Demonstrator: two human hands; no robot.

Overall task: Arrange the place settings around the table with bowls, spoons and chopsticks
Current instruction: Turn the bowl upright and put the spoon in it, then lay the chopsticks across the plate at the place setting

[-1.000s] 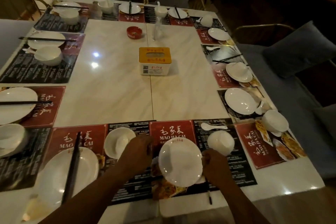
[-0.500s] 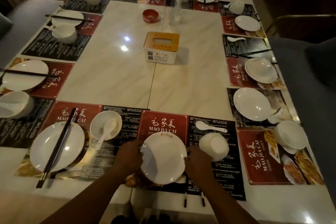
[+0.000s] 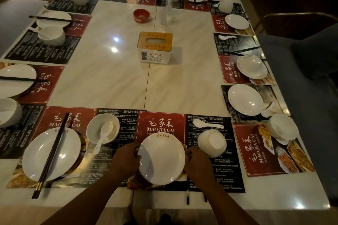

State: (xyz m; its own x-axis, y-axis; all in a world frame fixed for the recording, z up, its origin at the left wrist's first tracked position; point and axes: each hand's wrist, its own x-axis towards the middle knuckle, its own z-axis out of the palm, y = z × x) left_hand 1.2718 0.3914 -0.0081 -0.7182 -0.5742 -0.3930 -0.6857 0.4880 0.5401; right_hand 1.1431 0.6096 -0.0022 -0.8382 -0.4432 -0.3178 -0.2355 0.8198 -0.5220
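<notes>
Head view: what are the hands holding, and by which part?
The plate, by its rim: the left hand grips its left edge, the right hand its right edge.

Marble table: placemats, tissue box, ashtray

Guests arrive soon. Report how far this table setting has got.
Done: the near-left setting, dark chopsticks across its round white plate, white spoon in its upright white bowl; left and far sides look alike. In hand: the left hand and right hand grip the middle white plate. Left: turning the upturned white bowl beside it, placing the loose white spoon, then the right side's upturned bowls.
</notes>
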